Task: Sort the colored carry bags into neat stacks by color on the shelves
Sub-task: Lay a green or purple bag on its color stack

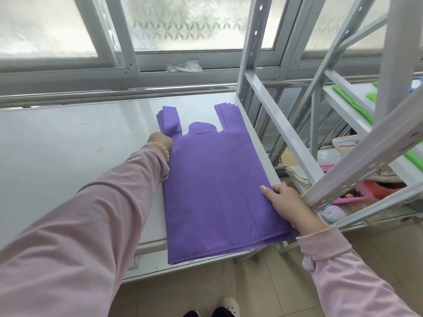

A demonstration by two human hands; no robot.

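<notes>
Left hand (160, 143) grips the stack of purple carry bags (217, 191) at the base of its left handle; the fingers are hidden behind the fabric. Right hand (286, 202) pinches the stack's right edge, thumb on top. The stack lies flat at the right end of the white shelf (68, 145), with handles toward the window (183, 26) and bottom edge at the shelf's front lip. Green bags (353, 102) lie on the neighbouring rack (393, 53) to the right.
</notes>
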